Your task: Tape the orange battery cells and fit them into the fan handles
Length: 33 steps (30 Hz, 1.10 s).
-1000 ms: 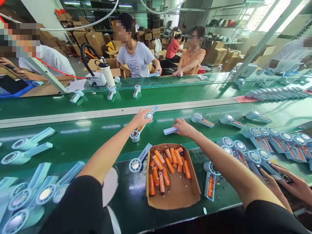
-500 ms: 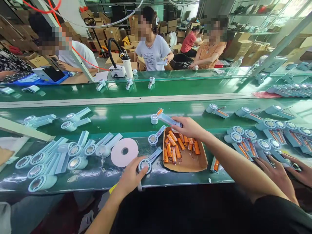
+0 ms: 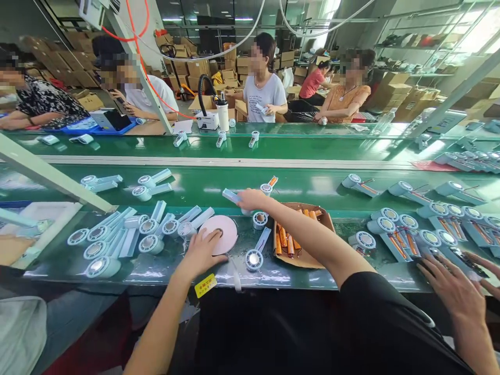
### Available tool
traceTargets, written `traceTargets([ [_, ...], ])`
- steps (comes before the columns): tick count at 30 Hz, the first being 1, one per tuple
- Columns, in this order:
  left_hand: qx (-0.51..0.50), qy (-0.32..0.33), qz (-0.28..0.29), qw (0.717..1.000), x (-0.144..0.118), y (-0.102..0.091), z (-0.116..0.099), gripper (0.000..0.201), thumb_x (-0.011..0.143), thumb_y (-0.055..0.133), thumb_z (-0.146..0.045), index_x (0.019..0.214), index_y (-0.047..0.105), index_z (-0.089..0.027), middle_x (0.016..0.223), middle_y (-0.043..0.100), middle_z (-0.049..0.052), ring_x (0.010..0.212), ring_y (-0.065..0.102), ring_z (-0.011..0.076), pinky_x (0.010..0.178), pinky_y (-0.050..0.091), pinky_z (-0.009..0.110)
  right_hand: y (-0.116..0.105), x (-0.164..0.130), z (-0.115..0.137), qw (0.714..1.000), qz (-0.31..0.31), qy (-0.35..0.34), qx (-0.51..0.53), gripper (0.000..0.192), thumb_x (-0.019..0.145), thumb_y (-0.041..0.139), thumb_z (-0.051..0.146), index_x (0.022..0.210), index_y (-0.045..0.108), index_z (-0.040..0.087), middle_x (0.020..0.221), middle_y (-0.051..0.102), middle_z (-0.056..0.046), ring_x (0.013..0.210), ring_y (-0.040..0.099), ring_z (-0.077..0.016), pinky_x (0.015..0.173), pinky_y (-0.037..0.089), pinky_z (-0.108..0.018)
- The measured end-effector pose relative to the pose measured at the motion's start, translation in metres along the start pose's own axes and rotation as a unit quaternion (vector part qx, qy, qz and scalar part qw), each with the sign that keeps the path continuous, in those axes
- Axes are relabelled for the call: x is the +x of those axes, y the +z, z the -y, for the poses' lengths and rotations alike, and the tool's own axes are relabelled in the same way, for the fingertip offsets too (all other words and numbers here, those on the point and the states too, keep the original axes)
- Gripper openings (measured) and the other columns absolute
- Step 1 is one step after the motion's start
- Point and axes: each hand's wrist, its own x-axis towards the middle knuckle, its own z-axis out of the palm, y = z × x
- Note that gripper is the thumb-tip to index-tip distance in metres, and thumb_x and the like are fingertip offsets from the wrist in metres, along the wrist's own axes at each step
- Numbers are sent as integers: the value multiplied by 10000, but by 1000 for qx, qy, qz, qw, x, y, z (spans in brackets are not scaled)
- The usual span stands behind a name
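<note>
A long, glossy green bench point(image 3: 207, 177) runs across the view, divided lengthwise by a pale strip point(image 3: 219, 162). On its darker near ledge, a crowded cluster of light-blue handheld-fan housings point(image 3: 150, 244) lies left of a pinkish tape roll point(image 3: 230, 229), lying flat. A single fan housing point(image 3: 253, 259) rests between the roll and a shallow cardboard tray point(image 3: 304, 261). More housings with orange cells showing point(image 3: 390, 242) are bunched to the right. Beyond the strip, three upturned fan bodies point(image 3: 253, 138) sit spaced apart; along the far edge stand a white tumbler point(image 3: 223, 117) and a clear plastic bottle point(image 3: 386, 122).
</note>
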Motion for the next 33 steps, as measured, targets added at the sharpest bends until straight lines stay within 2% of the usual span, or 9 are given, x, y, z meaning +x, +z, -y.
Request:
traceTargets([
  [5, 11, 30, 38, 999, -12, -16, 12, 619, 796, 808, -290, 1399, 669, -277, 1507, 647, 112, 1513, 444, 428, 1218, 422, 612, 12, -7, 2, 999, 33, -15, 28, 369, 975, 676, 412, 1212, 783, 150, 1239, 795, -196, 1160, 757, -358, 959, 589, -425],
  [8, -23, 44, -122, 991, -39, -16, 9, 603, 865, 777, -394, 1433, 621, -259, 1456, 658, 134, 1477, 468, 421, 1170, 488, 603, 13, -39, -3, 997, -18, -22, 70, 504, 1084, 494, 467, 1458, 637, 161, 1453, 694, -178, 1318, 672, -303, 1063, 535, -402],
  [11, -14, 67, -291, 954, -59, -16, -1, 586, 879, 772, -304, 1435, 586, -281, 1366, 679, 137, 1458, 471, 432, 1174, 474, 652, 22, -92, 0, 967, -23, -91, 239, 588, 1131, 320, 533, 1527, 554, 167, 1329, 755, -130, 1076, 745, -215, 930, 567, -328],
  [15, -32, 138, -367, 920, -58, -14, -17, 552, 911, 678, -147, 1422, 561, -320, 1280, 691, 103, 1458, 497, 403, 1202, 450, 680, 64, -163, 31, 878, 63, -207, 426, 540, 981, 640, 646, 1168, 775, 159, 725, 721, 6, 586, 587, -127, 569, 441, -234],
  [20, -224, 46, -339, 913, -43, -8, -19, 570, 898, 757, -386, 1427, 560, -313, 1404, 598, 123, 1331, 616, 370, 841, 701, 457, 115, -194, 53, 911, 70, -251, 319, 295, 1008, 677, 463, 903, 817, 226, 665, 706, 17, 572, 567, -118, 545, 355, -238],
  [22, -247, 24, -322, 914, -40, -2, -20, 596, 882, 777, -450, 1423, 574, -303, 1416, 581, 131, 1328, 612, 370, 798, 707, 435, 113, -195, 34, 937, 45, -198, 284, 285, 1001, 689, 489, 940, 816, 241, 744, 762, 1, 668, 663, -141, 593, 400, -234],
  [24, -220, 43, -327, 918, -38, 6, -23, 585, 876, 786, -456, 1408, 588, -314, 1370, 604, 124, 1385, 555, 390, 899, 688, 504, 101, -196, 3, 965, -29, -36, 258, 303, 1043, 628, 484, 1019, 794, 232, 891, 810, -36, 814, 737, -179, 699, 470, -242],
  [28, -158, 124, -322, 925, -35, 22, -40, 577, 903, 769, -399, 1430, 544, -336, 1286, 655, 104, 1366, 548, 385, 1073, 586, 599, 86, -193, -52, 945, -86, 283, 140, 279, 1063, 568, 353, 1248, 682, 178, 1131, 806, -157, 1075, 762, -324, 868, 534, -345],
  [33, -122, 166, -278, 938, -31, 33, -54, 612, 915, 748, -346, 1474, 500, -321, 1330, 657, 110, 1377, 526, 378, 1105, 540, 568, 99, -192, -81, 935, -65, 298, 180, 253, 996, 646, 267, 1224, 690, 169, 1178, 807, -157, 1171, 746, -348, 955, 548, -377],
])
